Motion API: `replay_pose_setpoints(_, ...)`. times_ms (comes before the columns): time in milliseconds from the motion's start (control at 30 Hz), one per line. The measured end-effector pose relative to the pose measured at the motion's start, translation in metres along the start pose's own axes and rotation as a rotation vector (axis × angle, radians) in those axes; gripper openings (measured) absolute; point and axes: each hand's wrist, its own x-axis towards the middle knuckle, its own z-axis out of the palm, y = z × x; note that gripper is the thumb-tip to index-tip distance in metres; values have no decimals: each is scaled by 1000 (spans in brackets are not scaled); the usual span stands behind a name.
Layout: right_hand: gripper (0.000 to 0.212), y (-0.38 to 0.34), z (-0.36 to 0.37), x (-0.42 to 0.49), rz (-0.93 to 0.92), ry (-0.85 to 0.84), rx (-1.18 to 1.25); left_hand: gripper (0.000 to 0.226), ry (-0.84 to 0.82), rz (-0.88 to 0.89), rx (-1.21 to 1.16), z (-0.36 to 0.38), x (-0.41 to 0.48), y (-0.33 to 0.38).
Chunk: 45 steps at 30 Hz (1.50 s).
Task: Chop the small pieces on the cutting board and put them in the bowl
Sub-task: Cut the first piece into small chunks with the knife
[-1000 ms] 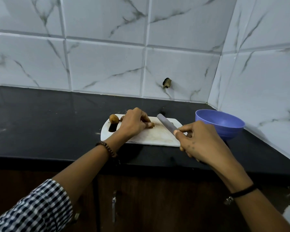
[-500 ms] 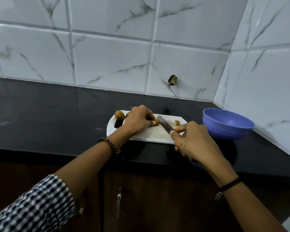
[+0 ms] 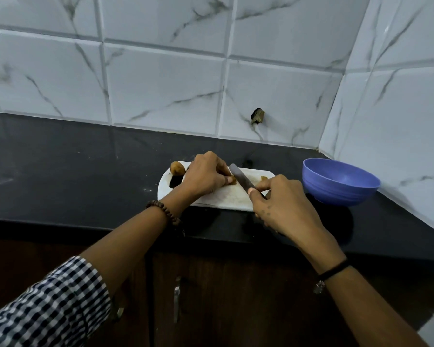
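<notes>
On the white cutting board [image 3: 223, 200], near the front edge of the black counter [image 3: 60, 171]: my left hand [image 3: 206, 175] is curled over a small brown piece [image 3: 232, 180], fingertips pinching it down. My right hand [image 3: 283, 209] grips the knife [image 3: 239, 177], blade angled across the board, edge just beside those fingertips.

Technique, as I judge it: tuck left fingertips back, bring blade straight down, short strokes, shift grip after each cut.

Surroundings: one cut bit [image 3: 263, 177] lies at the board's far right; a rounded uncut piece [image 3: 177, 167] sits at far left by the handle slot. The blue bowl [image 3: 336, 195] stands right of the board, apart from it, and looks empty. The path board-to-bowl looks open, though the tiled wall [image 3: 398, 121] is close behind the bowl. My right hand hides part of the board.
</notes>
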Motion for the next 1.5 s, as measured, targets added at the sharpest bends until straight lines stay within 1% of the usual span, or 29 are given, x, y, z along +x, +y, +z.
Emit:
replay_pose_setpoints(200,31,-4,9,4,-4,40,-102,7,-7,-25,-3,-3,0,5)
replay_pose_setpoints(500,20,-17,6,-2,-8,-78,-232,7,-5,-58,-28,-3,0,7)
replay_pose_setpoints(667,35,-17,-4,-8,-81,-93,-309,8,-6,-44,-22,-3,-4,8)
replay_pose_setpoints(733,33,-16,-12,-12,-88,-128,-308,11,-8,-38,-8,-3,-5,9)
replay_pose_setpoints(833,19,-16,-32,-21,-93,-163,-328,16,-17,-29,-7,-3,-6,7)
replay_pose_setpoints(933,21,-17,-52,-27,-74,-199,-315,13,-37,-16,-7,-5,-8,6)
replay_pose_setpoints(1000,24,-16,-55,-28,-66,-161,-288,15,-55,-17,6,-6,-10,8)
replay_pose_setpoints(1100,28,-12,-44,-25,-52,-31,-248,15,-69,-32,20,-8,-9,9)
replay_pose_setpoints(1167,29,-8,-33,-21,-51,18,-220,14,-65,-41,23,-9,-9,9)
replay_pose_setpoints(1367,31,-7,-2,-11,-94,95,-180,12,-72,-53,10,-11,-9,6)
replay_pose_setpoints(1500,30,-8,6,-7,-70,45,-221,13,-77,-43,12,-10,-8,6)
